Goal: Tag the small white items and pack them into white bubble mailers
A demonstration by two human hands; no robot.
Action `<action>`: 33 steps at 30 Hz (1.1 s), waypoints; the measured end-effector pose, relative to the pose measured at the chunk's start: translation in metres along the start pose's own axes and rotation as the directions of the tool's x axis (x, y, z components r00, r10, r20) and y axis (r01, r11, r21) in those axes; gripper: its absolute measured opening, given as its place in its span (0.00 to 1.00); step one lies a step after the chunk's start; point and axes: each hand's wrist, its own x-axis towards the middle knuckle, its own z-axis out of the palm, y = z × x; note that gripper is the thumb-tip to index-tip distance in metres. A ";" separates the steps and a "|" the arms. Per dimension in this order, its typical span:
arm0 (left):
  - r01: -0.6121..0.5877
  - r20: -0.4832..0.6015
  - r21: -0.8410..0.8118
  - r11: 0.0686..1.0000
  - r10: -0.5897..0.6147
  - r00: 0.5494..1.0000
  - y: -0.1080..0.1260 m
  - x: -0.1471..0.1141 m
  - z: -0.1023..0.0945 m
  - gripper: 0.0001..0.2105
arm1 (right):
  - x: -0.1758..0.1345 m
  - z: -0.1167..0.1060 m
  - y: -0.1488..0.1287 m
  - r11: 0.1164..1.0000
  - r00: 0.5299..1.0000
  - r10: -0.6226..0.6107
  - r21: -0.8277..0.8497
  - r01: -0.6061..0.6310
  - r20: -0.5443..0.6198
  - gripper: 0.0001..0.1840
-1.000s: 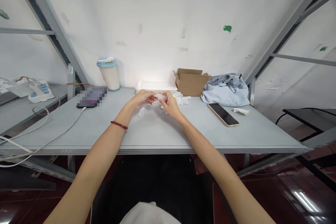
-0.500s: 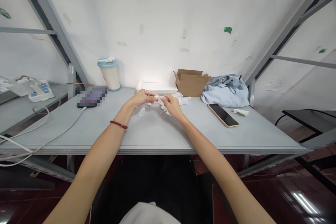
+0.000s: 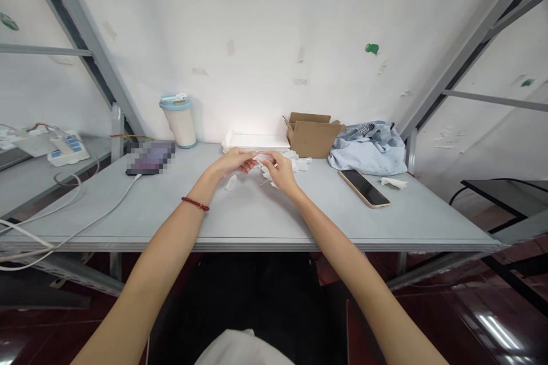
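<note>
White piece (image 3: 262,157) held at a grey counter (image 3: 257,217)

From the head view, the left hand (image 3: 235,161) and the right hand (image 3: 279,171) meet past the middle of the counter, towards its far side. Both are narrowed in a pinch, holding the small white piece between them; its exact shape is partly hidden by the fingers. A string of dark red beads (image 3: 195,203) circles the left wrist.

Around the hands lie more white things. A loose pile of white pieces (image 3: 302,163) spreads just beyond the right hand and off to its right, and a single white tag (image 3: 231,183) rests on the counter just nearer than the left hand. Behind them, by the wall (image 3: 265,28), is a flat white pack (image 3: 257,141).

To the right of that pack stands a brown cardboard box (image 3: 314,138) with its flaps raised, and beside it a bunched pale blue cloth (image 3: 368,151). Nearer, on the right, a phone (image 3: 364,187) lies with its dark screen up, a crumpled white tissue (image 3: 394,182) close by.

Far left, a cream cup (image 3: 180,125) with a blue lid stands upright. Left of the cup and nearer, a blurred-out device (image 3: 149,158) is joined to a white cable (image 3: 103,214), which runs to the near left edge.
</note>
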 end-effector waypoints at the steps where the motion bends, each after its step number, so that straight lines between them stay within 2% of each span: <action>1: -0.009 -0.013 0.005 1.000 0.009 1.000 0.000 0.000 0.001 0.22 | 0.000 -0.001 -0.001 1.000 1.000 0.018 0.008 -0.018 0.009 0.13; 8: -0.150 -0.045 0.057 0.987 0.153 0.987 0.001 0.000 0.004 0.20 | 0.000 -0.002 -0.001 0.976 0.987 0.159 0.143 -0.162 0.033 0.20; 14: -0.198 -0.042 0.037 0.979 0.200 0.979 -0.001 0.001 0.004 0.21 | 0.003 0.002 0.003 0.924 0.957 0.276 0.251 -0.289 0.087 0.24; 19: -0.114 -0.031 -0.032 0.993 0.113 0.993 -0.003 0.003 0.004 0.23 | 0.001 -0.002 -0.002 0.971 0.987 0.158 0.176 -0.160 0.025 0.16; 26: 0.018 -0.068 0.055 0.998 -0.015 0.998 0.000 0.002 0.005 0.21 | 0.000 0.000 -0.002 0.999 1.000 0.005 -0.044 -0.004 0.021 0.13; 30: -0.024 -0.077 0.051 0.998 0.028 0.997 0.002 0.001 0.006 0.21 | 0.000 0.000 -0.001 0.999 1.000 -0.008 -0.050 0.008 0.005 0.13; 33: -0.086 -0.067 0.064 0.994 0.091 0.994 0.002 0.000 0.006 0.21 | -0.001 -0.001 -0.002 0.999 0.999 -0.012 -0.036 0.014 0.046 0.12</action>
